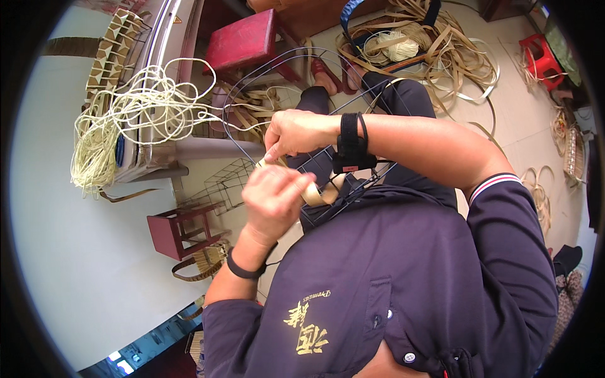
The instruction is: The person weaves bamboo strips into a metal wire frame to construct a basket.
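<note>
A black wire basket frame [318,165] rests across my lap, partly covered by my arms. A tan flat weaving strip [320,198] curls through its near side. My left hand [275,196], somewhat blurred, is closed with the strip at its fingers. Just beyond it, my right hand [296,133] pinches the strip against the frame's left edge, its thumb and fingers pressed together. A pale yellow cord [165,107] lies in loose loops at the left, and one strand runs toward the frame near my right hand.
A white tabletop [69,252] fills the left side. Red stool [242,43] stands ahead, maroon stool [178,233] at left, near another wire frame [230,184]. Tan strips [466,60] are heaped on the floor at far right, short of a red plastic stool [541,61].
</note>
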{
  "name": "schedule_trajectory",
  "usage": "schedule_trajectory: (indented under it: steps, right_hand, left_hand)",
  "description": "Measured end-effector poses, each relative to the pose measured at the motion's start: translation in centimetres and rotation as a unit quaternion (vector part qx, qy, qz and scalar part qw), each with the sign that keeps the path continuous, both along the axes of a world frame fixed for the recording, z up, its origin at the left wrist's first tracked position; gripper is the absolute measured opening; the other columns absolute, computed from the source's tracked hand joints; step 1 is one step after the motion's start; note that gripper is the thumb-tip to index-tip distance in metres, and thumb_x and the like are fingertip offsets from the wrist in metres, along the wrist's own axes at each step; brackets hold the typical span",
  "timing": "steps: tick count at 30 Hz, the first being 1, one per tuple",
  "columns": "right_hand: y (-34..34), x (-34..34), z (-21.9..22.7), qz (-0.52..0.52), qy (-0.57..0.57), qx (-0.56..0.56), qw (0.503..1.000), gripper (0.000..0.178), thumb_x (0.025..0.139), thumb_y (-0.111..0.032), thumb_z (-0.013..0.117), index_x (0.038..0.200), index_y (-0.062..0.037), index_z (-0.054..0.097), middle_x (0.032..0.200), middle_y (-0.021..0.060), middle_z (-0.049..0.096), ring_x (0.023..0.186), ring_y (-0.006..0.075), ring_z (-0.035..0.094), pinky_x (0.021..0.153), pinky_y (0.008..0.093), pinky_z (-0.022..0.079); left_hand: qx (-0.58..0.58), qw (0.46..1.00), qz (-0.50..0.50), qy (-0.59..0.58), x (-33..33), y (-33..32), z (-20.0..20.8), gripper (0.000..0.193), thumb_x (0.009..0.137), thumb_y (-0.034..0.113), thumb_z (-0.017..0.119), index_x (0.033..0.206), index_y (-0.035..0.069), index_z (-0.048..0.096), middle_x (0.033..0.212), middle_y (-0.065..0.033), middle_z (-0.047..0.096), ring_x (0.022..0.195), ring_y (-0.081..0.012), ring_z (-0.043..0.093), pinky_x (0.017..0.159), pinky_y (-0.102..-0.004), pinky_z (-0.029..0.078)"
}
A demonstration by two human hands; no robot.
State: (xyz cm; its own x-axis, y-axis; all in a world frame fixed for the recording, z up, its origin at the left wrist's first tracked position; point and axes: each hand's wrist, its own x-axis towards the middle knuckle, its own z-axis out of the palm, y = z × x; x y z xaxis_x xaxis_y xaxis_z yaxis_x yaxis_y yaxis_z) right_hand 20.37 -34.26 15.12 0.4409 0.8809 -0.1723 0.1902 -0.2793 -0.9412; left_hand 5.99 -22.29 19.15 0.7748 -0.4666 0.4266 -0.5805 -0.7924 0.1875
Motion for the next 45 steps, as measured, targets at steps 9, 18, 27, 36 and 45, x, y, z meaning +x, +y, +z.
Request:
schedule_trajectory:
  steps: [9,18,27,36,45]
  right_hand:
    - [-0.3,0.6,-1.4,-0.057,0.103,0.031,0.993,0.018,0.084,-0.016,0.075,0.094,-0.0019,0.078,0.064,0.0048,0.063,0.061,0.0091,0.058,0.057,0.0300,0.048]
    - [-3.2,0.5,-2.2,-0.033,0.093,0.150,0.984,0.020,0.082,-0.006,0.070,0.099,0.0040,0.073,0.086,0.0075,0.074,0.080,0.0115,0.068,0.075,0.0272,0.054]
    - [-5.2,0.2,-2.8,-0.034,0.165,0.231,0.958,0.036,0.082,0.003,0.061,0.118,0.0029,0.061,0.112,0.0087,0.067,0.107,0.0159,0.065,0.100,0.0314,0.050]
    - [-4.2,-0.8,-1.9,-0.093,0.024,0.245,0.965,0.030,0.086,-0.010,0.074,0.111,-0.0026,0.059,0.098,0.0050,0.065,0.086,0.0118,0.063,0.079,0.0260,0.052]
    - [-2.5,-1.1,-2.1,-0.130,0.050,0.186,0.973,0.016,0.091,-0.013,0.069,0.100,-0.0001,0.067,0.072,0.0023,0.065,0.068,0.0063,0.056,0.063,0.0255,0.048]
  left_hand:
    - [-0.198,0.954,0.118,0.192,3.5,1.6,0.2,0.014,0.083,-0.001,0.070,0.096,0.001,0.074,0.117,-0.0141,0.063,0.106,-0.0285,0.067,0.091,-0.0356,0.053]
    - [-0.155,0.972,0.121,0.128,3.7,1.6,-1.2,0.015,0.082,0.002,0.069,0.096,0.001,0.074,0.109,-0.0160,0.066,0.093,-0.0299,0.068,0.079,-0.0364,0.055]
    - [-0.228,0.933,0.165,0.225,4.2,1.5,-1.5,0.012,0.087,0.003,0.068,0.097,0.001,0.073,0.079,-0.0101,0.067,0.068,-0.0205,0.066,0.066,-0.0303,0.052]
    - [-0.302,0.890,0.199,0.277,4.4,2.0,-1.9,0.010,0.091,0.003,0.066,0.095,-0.003,0.072,0.080,-0.0072,0.071,0.068,-0.0087,0.064,0.064,-0.0247,0.052]
    - [-0.378,0.831,0.196,0.358,4.7,3.7,-2.6,0.007,0.094,0.005,0.066,0.094,-0.001,0.068,0.081,-0.0007,0.069,0.071,-0.0049,0.061,0.065,-0.0232,0.051]
